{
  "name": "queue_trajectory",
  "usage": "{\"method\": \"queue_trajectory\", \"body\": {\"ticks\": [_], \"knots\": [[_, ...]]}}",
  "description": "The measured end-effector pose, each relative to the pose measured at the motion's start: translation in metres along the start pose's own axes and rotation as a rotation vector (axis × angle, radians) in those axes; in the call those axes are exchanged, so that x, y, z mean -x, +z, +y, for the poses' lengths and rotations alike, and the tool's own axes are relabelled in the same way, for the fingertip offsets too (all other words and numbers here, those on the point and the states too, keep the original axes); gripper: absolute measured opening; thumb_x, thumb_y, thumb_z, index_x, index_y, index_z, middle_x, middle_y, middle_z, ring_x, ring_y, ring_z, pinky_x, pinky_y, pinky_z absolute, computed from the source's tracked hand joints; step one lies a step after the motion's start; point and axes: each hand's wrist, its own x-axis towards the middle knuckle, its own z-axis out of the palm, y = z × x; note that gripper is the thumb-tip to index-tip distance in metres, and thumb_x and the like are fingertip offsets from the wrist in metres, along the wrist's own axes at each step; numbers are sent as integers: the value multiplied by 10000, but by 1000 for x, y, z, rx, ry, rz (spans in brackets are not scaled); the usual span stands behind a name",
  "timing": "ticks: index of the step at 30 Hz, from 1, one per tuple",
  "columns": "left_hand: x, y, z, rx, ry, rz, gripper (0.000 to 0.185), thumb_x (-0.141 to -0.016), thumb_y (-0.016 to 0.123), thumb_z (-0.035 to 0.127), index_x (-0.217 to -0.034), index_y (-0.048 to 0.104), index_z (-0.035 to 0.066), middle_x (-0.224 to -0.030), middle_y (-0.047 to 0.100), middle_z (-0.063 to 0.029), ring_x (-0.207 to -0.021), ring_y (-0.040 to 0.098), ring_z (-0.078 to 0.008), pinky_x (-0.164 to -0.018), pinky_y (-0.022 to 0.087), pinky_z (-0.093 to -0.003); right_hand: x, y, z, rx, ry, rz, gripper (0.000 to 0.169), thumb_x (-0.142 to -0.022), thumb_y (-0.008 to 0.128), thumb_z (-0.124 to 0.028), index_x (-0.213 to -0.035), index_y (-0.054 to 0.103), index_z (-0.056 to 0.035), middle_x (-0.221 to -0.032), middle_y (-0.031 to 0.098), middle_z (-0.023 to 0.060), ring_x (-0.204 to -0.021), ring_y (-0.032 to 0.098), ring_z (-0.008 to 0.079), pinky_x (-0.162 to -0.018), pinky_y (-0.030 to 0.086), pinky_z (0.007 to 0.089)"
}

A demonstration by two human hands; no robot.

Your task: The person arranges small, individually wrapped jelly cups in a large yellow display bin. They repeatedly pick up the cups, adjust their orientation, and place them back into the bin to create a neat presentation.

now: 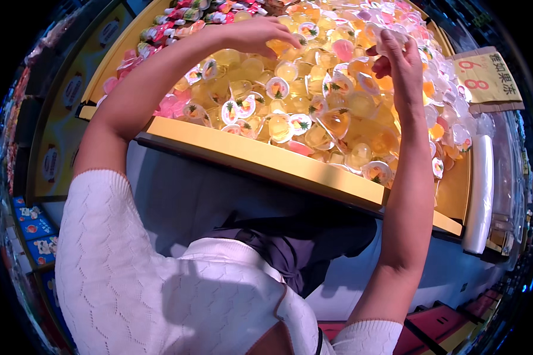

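Many small jelly cups (277, 88) are heaped in a yellow-edged display bin before me, most of them yellow, with orange, pink and clear ones among them. Over the heap's far left part, my left hand (266, 37) is spread with bent fingers, its fingertips at an orange jelly cup (279, 47); whether it touches the cup is unclear. My right hand (397, 57) is raised over the right side of the heap, with a pale, clear jelly cup (391, 41) between thumb and fingers.
The bin's yellow front board (266, 155) runs between my body and the jellies. Packets in colourful wrappers (182, 15) lie at the far left. At the right stand a price sign (487, 79) and a roll of clear plastic bags (479, 195). A darker display panel (71, 102) is at the left.
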Motion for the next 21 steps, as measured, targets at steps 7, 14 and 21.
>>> {"method": "queue_trajectory", "body": {"ticks": [7, 14, 21], "knots": [[-17, -26, 0, 503, -393, 56, 279, -906, 661, 159, -1173, 606, 106, -1038, 653, -40, -907, 620, -141, -800, 512, -308, 1, 1, -10, -203, 141, -122, 367, -932, 616, -379, -1088, 525, -60, -985, 685, 134, -753, 646, 144, -611, 527, 256], [-58, -63, 81, 878, -51, 446, 421, -867, 718, 133, -1241, 539, 64, -1179, 585, -96, -1066, 594, -178, -870, 529, -327, 17, 27, -19, -434, 278, -470, 437, -894, 660, -324, -1163, 513, -12, -1059, 657, 117, -839, 663, 187, -666, 563, 330], [-57, -55, 72, 573, 73, 468, 388, -864, 691, 108, -1227, 563, 57, -1079, 643, -93, -1020, 620, -198, -889, 506, -337, 21, 26, -20, -526, 377, -523, 524, -895, 620, -449, -1146, 562, 8, -1021, 666, 121, -822, 660, 191, -616, 531, 305]]}}
